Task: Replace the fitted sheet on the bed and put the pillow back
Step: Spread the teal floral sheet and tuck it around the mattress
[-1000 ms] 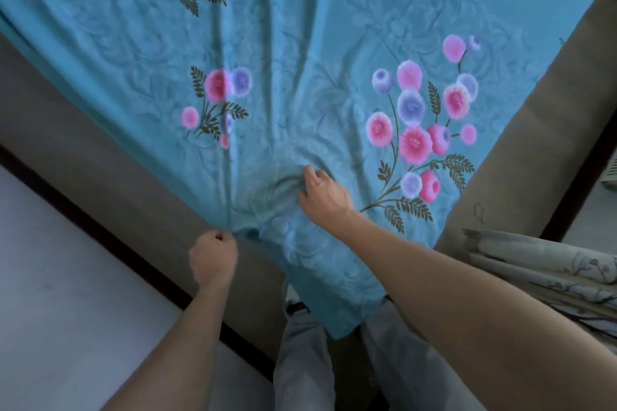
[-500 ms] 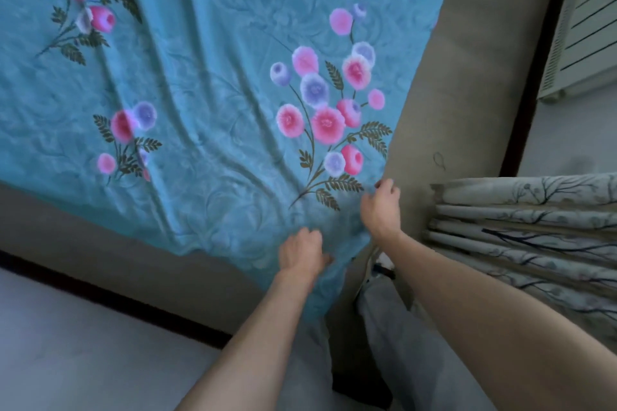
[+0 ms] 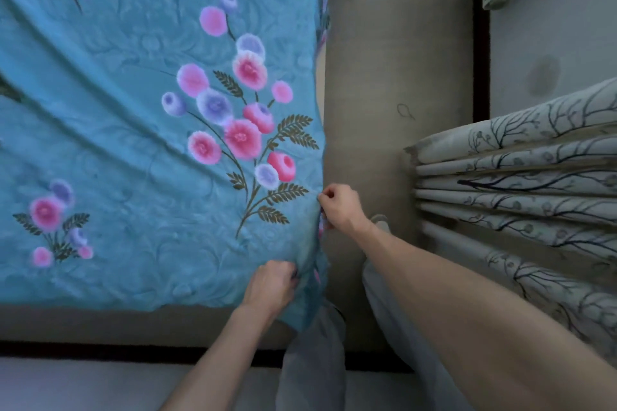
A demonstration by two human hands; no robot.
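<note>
Head | teal floral fitted sheet (image 3: 140,150) | creased, corner bunched

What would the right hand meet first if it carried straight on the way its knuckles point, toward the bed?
The right hand points left and already pinches the edge of the blue floral sheet, so it would likely push straight into that fabric and the mattress side under it; depth there is unclear.

**The bed under my hands**

The bed (image 3: 384,77) shows bare beige fabric along its right side and near edge. A teal flowered sheet (image 3: 133,110) lies directly on it, reaching the right edge, wrinkled toward the near right corner, where a flap hangs over.
</note>
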